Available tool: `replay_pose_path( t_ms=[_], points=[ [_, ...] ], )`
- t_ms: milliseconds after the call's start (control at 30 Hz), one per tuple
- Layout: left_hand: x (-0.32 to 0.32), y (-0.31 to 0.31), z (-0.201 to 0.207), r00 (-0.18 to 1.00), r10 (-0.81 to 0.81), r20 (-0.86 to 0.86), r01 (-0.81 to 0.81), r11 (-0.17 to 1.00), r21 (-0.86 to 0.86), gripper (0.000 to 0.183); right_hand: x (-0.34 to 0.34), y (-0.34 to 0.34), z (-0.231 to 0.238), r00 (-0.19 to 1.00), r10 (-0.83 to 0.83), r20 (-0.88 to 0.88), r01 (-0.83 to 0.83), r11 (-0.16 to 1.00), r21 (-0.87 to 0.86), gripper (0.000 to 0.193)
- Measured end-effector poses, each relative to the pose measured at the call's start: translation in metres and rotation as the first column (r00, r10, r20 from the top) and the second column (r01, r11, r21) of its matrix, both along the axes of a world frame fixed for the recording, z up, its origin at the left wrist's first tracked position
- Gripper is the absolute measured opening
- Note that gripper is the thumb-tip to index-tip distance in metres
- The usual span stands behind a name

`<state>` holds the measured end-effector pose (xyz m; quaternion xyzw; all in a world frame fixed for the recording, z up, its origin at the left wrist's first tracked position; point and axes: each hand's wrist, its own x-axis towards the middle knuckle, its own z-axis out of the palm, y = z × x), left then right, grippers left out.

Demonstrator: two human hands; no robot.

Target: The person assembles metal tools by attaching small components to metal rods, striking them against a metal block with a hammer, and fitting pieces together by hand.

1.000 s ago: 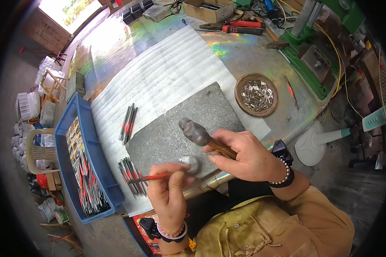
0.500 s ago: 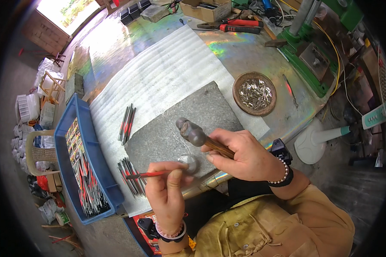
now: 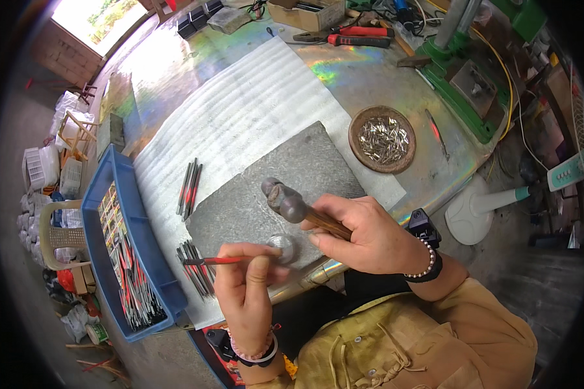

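Note:
My left hand pinches a slim red-and-black rod between thumb and fingers, with its dark end pointing left. The rod's other end reaches a round silver metal block on the grey stone slab; whether they touch I cannot tell. In my right hand is a hammer, its wooden handle gripped close to the dark metal head. The head is raised over the slab, apart from the rod. Similar rods lie bunched at the slab's left edge, and a few more rods lie farther back.
A round brown bowl holds many small metal pieces. At left stands a blue bin full of rods. White foam sheet lies under the slab. Pliers, a single rod and a green machine are toward the back and right.
The whole view has shifted slightly. The rod's dark left end has risen a little, so the rod lies nearer level. Both hands keep their hold; the hammer stays about where it was.

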<state>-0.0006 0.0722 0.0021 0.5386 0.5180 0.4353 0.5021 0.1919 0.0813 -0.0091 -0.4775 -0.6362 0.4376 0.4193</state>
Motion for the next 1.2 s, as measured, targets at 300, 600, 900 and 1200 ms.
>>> replay_pose_path(
  t_ms=[300, 600, 900, 1200],
  points=[
    [0.003, -0.005, -0.001, 0.999, 0.004, -0.046, -0.001, 0.998, 0.071, 0.013, 0.000, -0.001, 0.003, 1.000, -0.005, -0.006, 0.005, 1.000, 0.005, 0.019],
    [0.009, -0.009, -0.007, 0.868, 0.071, -0.492, 0.165, 0.893, 0.419, 0.017, 0.001, -0.001, 0.004, 1.000, 0.009, -0.010, -0.009, 1.000, -0.004, 0.020],
    [0.003, -0.008, -0.003, 0.749, 0.065, -0.660, 0.318, 0.838, 0.444, 0.031, -0.004, -0.006, 0.047, 0.968, 0.219, -0.122, -0.211, 0.974, 0.077, 0.021],
    [-0.003, -0.004, -0.010, 0.890, -0.021, -0.455, 0.292, 0.793, 0.534, 0.034, -0.030, -0.001, 0.075, 0.948, 0.291, 0.126, -0.316, 0.891, 0.327, 0.023]
  ],
)
